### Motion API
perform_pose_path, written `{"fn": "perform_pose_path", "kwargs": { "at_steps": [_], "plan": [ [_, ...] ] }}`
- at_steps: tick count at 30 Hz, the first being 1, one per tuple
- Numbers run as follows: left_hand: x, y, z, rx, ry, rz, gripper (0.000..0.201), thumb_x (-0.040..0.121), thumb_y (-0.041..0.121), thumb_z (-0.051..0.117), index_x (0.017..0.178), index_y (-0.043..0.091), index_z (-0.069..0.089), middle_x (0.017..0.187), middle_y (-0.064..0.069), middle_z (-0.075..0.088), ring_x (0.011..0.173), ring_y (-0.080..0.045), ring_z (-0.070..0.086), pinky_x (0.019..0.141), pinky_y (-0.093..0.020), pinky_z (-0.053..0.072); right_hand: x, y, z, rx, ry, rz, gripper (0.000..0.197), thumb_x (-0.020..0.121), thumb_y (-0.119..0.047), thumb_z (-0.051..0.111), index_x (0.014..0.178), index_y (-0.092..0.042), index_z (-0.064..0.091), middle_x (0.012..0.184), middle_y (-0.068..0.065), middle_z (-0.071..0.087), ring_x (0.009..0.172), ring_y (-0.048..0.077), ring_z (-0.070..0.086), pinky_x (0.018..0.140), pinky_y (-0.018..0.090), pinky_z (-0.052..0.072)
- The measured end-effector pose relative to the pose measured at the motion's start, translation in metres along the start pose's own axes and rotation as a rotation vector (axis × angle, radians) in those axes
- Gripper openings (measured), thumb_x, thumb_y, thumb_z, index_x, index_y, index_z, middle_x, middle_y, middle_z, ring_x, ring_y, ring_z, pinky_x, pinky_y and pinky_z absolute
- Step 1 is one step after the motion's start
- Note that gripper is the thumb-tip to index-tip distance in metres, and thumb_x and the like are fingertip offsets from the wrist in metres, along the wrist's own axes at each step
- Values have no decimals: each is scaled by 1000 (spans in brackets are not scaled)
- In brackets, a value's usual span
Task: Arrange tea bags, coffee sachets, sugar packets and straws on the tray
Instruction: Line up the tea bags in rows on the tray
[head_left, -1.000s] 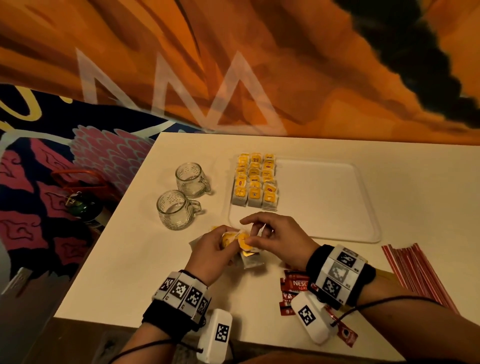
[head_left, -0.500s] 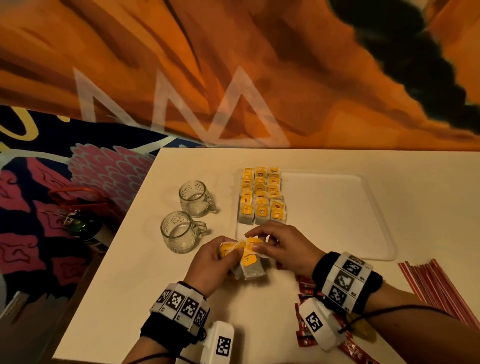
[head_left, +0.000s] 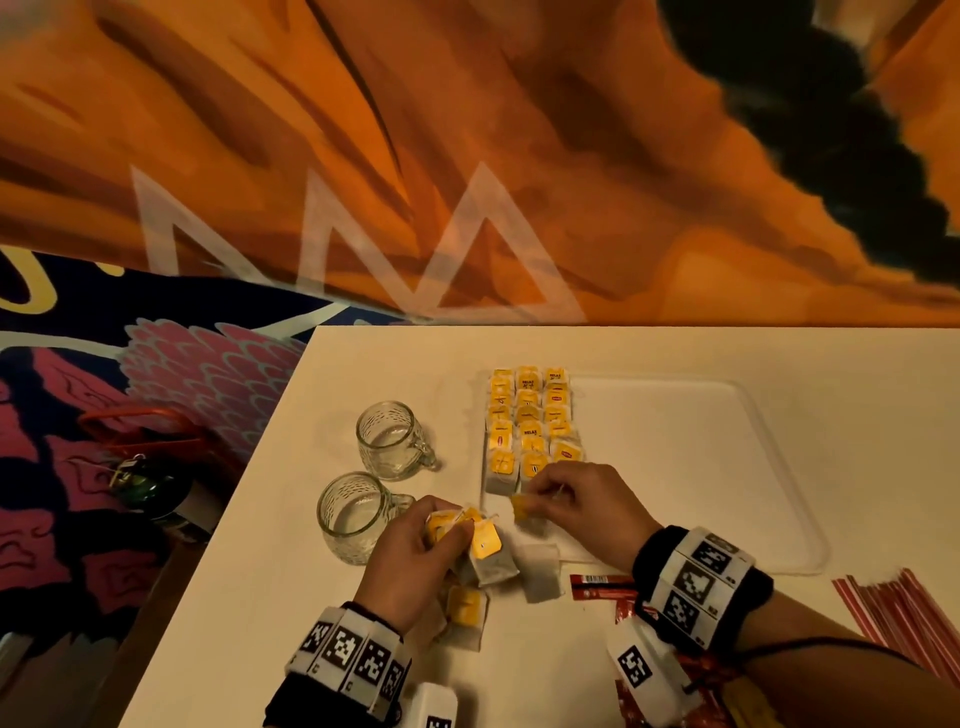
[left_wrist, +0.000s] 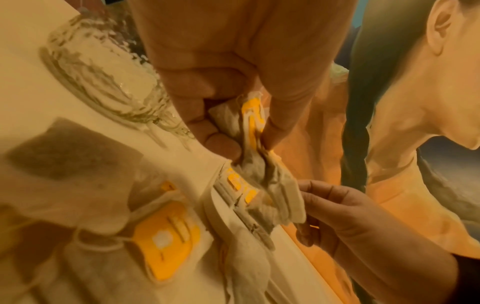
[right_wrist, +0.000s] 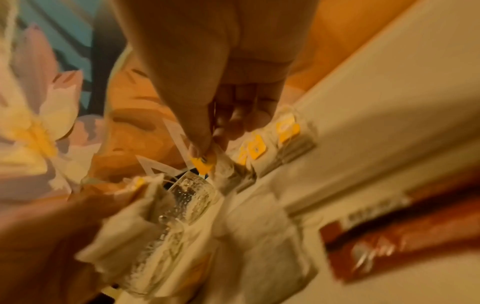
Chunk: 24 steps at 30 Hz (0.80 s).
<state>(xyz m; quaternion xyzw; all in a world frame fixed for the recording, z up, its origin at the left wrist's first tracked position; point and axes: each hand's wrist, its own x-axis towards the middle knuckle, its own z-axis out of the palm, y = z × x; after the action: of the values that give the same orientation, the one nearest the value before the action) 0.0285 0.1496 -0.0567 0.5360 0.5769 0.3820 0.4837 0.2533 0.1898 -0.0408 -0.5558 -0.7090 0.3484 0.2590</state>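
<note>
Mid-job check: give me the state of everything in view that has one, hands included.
Left hand: grips a bunch of tea bags.
Right hand: pinches one tea bag tag.
Tray: three rows of tea bags along its left edge, rest bare.
Loose tea bags: on the table.
Two glass mugs: upright, empty.
Coffee sachets: off the tray.
Straws: off the tray.

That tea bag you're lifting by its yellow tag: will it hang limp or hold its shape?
Probably limp: the tea bag sags below the tag pinched by the right hand. Likely very light, since a fingertip pinch carries it. The string may snag the left hand's bunch.
</note>
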Motion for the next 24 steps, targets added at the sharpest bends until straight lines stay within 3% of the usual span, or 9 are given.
{"fn": "perform_pose_path", "kwargs": {
  "at_steps": [3, 6, 12, 18, 21, 24],
  "plan": [
    [1, -4, -1, -7, -2, 1, 18, 75, 34, 64, 86, 19, 66, 79, -6, 72, 73, -21, 68, 70, -40, 55, 5, 1, 9, 99, -86, 52, 3, 83, -28, 74, 84, -27, 73, 78, -14, 68, 73, -9, 59, 68, 7, 41],
    [2, -6, -1, 2, -4, 0, 19, 74, 34, 64, 85, 19, 66, 77, -3, 72, 69, -15, 67, 70, -38, 54, 17, 6, 18, 48, -180, 102, 11, 83, -27, 73, 91, -20, 75, 86, -7, 72, 81, 4, 65, 74, 17, 49],
    [7, -14, -4, 11, 5, -26, 25, 67, 51, 63, 83, 32, 65, 79, -1, 72, 75, -20, 68, 72, -40, 54, 38, 6, 18, -186, -97, 98, 7, 85, -34, 69, 88, -28, 71, 85, -11, 68, 83, 9, 62, 74, 28, 50],
    [10, -12, -4, -32, 17, -62, 24, 68, 49, 65, 83, 30, 67, 80, -4, 72, 75, -23, 68, 70, -44, 55, 49, -1, 22, -190, -65, 114, 8, 86, -31, 68, 92, -25, 70, 85, -7, 69, 83, 11, 63, 76, 32, 52],
    [12, -9, -2, -103, 17, -113, 19, 71, 39, 67, 82, 23, 67, 76, -6, 70, 66, -21, 64, 62, -40, 55, 48, -4, 20, -190, 2, 56, 15, 86, -29, 68, 100, -24, 67, 97, -8, 63, 87, 4, 59, 78, 25, 48],
    [14, -4, -1, -151, 13, -129, 18, 75, 30, 66, 84, 14, 66, 73, -9, 67, 64, -22, 62, 60, -39, 56, 37, -16, 15, -77, 22, -43, 18, 85, -34, 69, 101, -24, 68, 100, -10, 58, 79, -7, 51, 73, 13, 39]
  ]
}}
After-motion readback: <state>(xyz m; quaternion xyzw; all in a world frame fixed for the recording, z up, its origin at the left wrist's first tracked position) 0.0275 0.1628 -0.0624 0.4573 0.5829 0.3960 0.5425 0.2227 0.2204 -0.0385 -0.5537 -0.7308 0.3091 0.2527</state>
